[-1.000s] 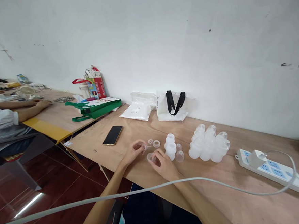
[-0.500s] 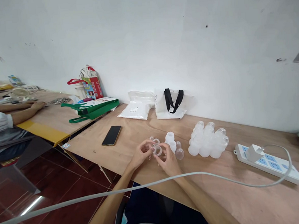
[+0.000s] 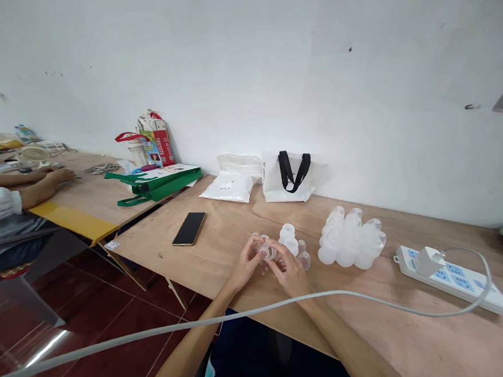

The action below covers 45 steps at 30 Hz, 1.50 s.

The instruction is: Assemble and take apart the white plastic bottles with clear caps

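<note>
My left hand (image 3: 245, 265) and my right hand (image 3: 290, 269) meet over the near part of the table, fingers pinched around small clear plastic pieces. A round clear plastic piece (image 3: 269, 251) shows between the fingertips; it looks like a ring or a cap, and the fingers partly cover it. I cannot tell whether one piece sits inside the other. Just behind my fingers lie more small clear pieces (image 3: 256, 234). Right of my right hand stand white translucent bottles (image 3: 288, 240) in a short row, with clear domed caps (image 3: 304, 259) beside them.
A larger group of translucent bottles (image 3: 352, 242) stands farther right, before a white power strip (image 3: 453, 278). A grey cable (image 3: 260, 308) crosses in front of my forearms. Behind are a phone (image 3: 189, 228), a white packet (image 3: 228, 187) and a bag (image 3: 287, 180). Another person's hand (image 3: 59, 176) rests at left.
My hands have come closer together, bringing the two clear pieces, apart before, to overlap between the fingertips. The camera view has shifted slightly.
</note>
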{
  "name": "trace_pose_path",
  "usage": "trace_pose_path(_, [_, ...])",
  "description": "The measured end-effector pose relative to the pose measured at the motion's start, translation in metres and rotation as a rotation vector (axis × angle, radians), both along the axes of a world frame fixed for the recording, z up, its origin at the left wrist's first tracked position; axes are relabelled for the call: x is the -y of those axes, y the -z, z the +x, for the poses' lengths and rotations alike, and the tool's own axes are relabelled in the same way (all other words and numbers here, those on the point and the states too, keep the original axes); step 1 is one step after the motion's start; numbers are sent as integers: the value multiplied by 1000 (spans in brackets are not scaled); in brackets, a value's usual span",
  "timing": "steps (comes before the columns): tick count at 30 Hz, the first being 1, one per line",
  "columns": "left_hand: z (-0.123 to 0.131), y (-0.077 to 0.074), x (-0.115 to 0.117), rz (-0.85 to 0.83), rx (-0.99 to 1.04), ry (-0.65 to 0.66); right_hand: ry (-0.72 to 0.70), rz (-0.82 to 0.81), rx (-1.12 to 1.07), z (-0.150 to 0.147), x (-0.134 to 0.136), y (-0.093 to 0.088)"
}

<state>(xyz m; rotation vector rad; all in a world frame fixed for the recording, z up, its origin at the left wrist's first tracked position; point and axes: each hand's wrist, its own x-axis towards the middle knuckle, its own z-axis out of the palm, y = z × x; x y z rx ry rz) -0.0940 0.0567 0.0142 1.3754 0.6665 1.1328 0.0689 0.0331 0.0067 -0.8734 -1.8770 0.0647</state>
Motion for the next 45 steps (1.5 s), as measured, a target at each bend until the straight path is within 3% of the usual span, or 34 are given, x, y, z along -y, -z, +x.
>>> trace_pose_path(8, [10,-14,6,7,50,-43,-21,-52,43,5,1,-7])
trace_pose_path(16, [8,1,-9,20,110,-336,-48,-203,-1,-8,7,-3])
trace_pose_path(18, [7,3,-12,32,134,-400,-25,-69,48,-5,5,-3])
trace_pose_path(20, [6,3,-12,42,145,-444,54,181,95,2,2,-5])
trace_pose_path(21, [6,2,-12,47,144,-460,121,339,93,8,0,-7])
trace_pose_path(23, [5,0,-11,55,131,-478,296,500,47,22,-4,-12])
trace_pose_path(25, [4,-2,-9,61,114,-483,409,551,-14,38,-7,-16])
trace_pose_path(27, [4,-3,-8,57,95,-480,389,445,62,54,-6,-16])
trace_pose_path(31, [3,1,-8,33,22,-355,243,131,82,79,-1,-2])
trace_pose_path(34, [4,5,-6,5,-72,-165,138,-66,107,88,1,15])
trace_pose_path(37, [5,6,-2,-46,-168,53,132,-223,101,89,-3,30])
trace_pose_path(41, [9,4,4,-83,-249,294,183,-306,130,85,-16,40])
trace_pose_path(45, [15,4,2,-110,-357,371,224,-300,129,81,-30,44])
